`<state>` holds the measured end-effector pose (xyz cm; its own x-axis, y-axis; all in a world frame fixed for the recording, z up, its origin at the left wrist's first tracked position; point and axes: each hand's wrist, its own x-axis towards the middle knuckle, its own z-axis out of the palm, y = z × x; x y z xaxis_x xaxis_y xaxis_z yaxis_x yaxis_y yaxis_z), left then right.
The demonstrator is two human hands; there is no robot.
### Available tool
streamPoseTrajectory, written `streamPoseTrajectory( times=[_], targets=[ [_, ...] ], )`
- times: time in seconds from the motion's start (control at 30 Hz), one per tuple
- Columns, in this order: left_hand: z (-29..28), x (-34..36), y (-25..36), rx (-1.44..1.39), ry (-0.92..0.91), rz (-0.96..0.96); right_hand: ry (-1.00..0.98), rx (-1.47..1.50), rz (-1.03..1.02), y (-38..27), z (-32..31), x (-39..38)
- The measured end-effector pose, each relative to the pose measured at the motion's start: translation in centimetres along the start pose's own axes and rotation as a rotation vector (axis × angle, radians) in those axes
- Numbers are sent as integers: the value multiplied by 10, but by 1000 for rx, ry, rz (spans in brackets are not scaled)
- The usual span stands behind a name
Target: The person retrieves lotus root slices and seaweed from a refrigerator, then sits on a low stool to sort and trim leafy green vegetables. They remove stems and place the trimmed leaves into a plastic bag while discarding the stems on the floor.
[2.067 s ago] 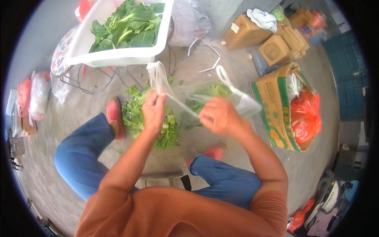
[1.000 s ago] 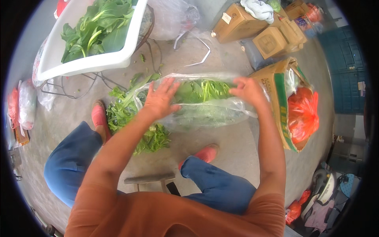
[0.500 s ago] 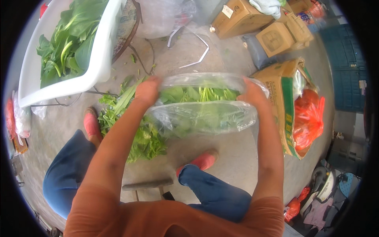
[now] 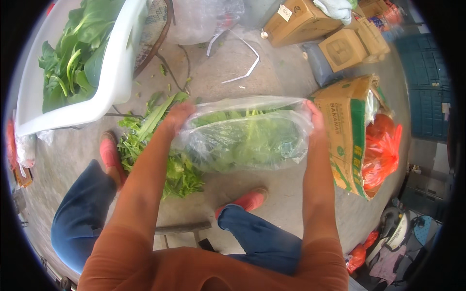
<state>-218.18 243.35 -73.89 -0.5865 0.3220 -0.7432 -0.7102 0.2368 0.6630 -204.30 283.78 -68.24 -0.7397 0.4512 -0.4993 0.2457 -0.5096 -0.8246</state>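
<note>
Between my two hands hangs a clear plastic bag with green leafy vegetables inside. My left hand is closed on the left end of the bag's rim, a little blurred. On the right end, my right hand grips the rim with its fingers folded over the film. The bag's mouth is a narrow slit along the top, and leaves and pale stems show through it. A heap of loose leafy greens lies on the floor below and beside my left forearm.
At the upper left stands a white plastic tub of broad green leaves. Right of the bag is an open cardboard box holding a red plastic bag. More cartons stand at the back; a white strap lies on the floor.
My hands have drawn the bag's rim straighter, and its mouth has narrowed from a wide opening to a slit. My right hand's fingers now show over the rim.
</note>
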Motion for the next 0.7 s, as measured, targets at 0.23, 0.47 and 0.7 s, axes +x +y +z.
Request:
streamPoseTrajectory(
  times=[0.23,0.47,0.7],
  targets=[
    [-25,-21,-5,282,155,299,98,157,224,10,-13,16],
    [87,-102,52,1078,63,1212,196,52,176,-16,29,-18],
    [109,-170,-45,1263,-510,1238,232,-359,-242,26,-62,38]
  ],
)
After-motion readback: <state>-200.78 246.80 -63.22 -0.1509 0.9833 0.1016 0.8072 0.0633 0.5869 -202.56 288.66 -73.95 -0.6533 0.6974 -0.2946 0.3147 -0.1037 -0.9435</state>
